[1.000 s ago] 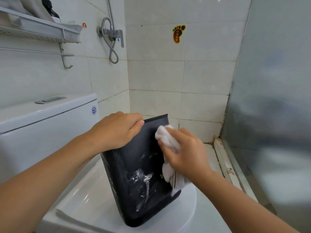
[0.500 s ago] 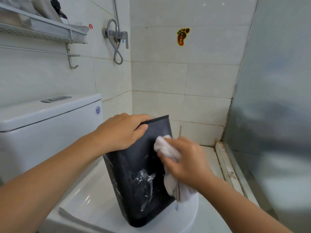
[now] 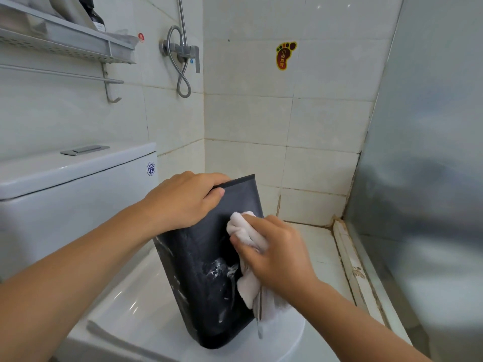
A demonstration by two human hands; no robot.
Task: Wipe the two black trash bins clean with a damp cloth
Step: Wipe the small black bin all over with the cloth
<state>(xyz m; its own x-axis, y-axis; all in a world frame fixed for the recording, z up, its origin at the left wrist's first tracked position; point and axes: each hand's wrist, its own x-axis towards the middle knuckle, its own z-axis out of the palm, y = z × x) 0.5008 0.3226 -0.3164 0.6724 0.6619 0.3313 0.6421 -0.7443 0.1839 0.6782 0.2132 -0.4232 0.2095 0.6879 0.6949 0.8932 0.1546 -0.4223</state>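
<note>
At the far left a metal shelf [image 3: 65, 39] hangs on the tiled wall, a dark bottle [image 3: 91, 14] standing on it and a towel bar [image 3: 62, 74] with a hook running beneath. Below sits the white cistern [image 3: 65, 194], a flush button [image 3: 85, 149] set in its lid and a small round blue logo on its side. Further right, at the wall's corner, a shower valve [image 3: 183, 52] carries a looped grey hose [image 3: 183, 82]. The left hand [image 3: 184, 201] comes in from the lower left and grips the top edge of the bin [image 3: 206, 273], fingers curled over the rim and thumb lying along the near face. The bin, black and tilted, rests with its lower end on the closed white toilet lid [image 3: 130, 312], and its dark side bears pale streaks and smears near the middle and along the left edge. On the back wall above it is a foot-shaped red and yellow sticker [image 3: 284, 56]. The right hand [image 3: 277, 253] is clenched round a bunched white cloth [image 3: 244, 231], pressing it to the bin's right edge, with the loose end of the cloth hanging down below the wrist against the bin's side. To the right of the hand a stained white sill [image 3: 350, 259] runs along the tiled floor, and a frosted panel [image 3: 428, 152] fills the right side.
</note>
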